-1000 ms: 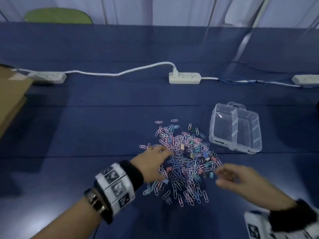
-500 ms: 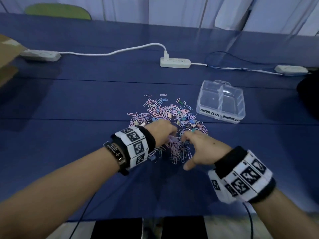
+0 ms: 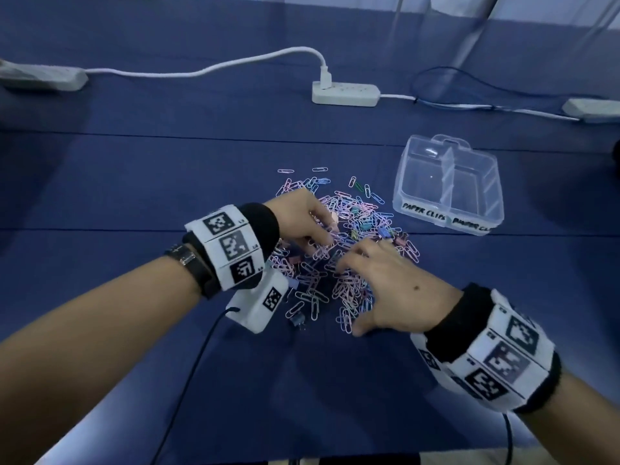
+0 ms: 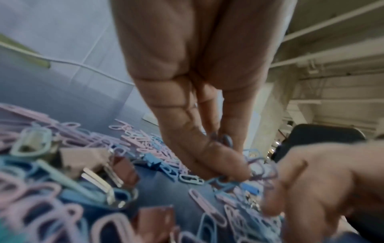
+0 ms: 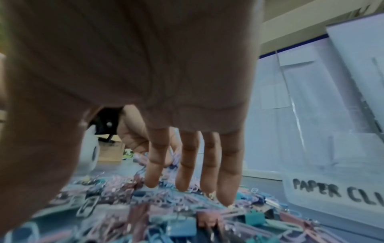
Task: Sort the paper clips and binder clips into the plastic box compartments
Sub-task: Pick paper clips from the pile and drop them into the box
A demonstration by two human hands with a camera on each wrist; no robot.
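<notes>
A pile of pastel paper clips and small binder clips (image 3: 349, 229) lies on the blue table. My left hand (image 3: 327, 234) is over the pile's left side. In the left wrist view, the left hand (image 4: 226, 148) pinches a few blue and purple paper clips between thumb and fingers. My right hand (image 3: 372, 273) rests spread on the near right of the pile, and its straight fingers (image 5: 187, 179) touch the clips. The clear two-compartment plastic box (image 3: 416, 182) stands right of the pile, labelled "PAPER CLIPS" (image 5: 324, 189) on its left half. Both compartments look bare.
A white power strip (image 3: 345, 94) with its cable lies behind the pile, another (image 3: 43, 77) at far left, a third (image 3: 593, 109) at far right. One dark binder clip (image 3: 298, 319) sits apart at the pile's near edge.
My right hand has come left from the pile's right edge onto the clips. The left hand has closed its fingers on some clips. The view has dropped closer to the table.
</notes>
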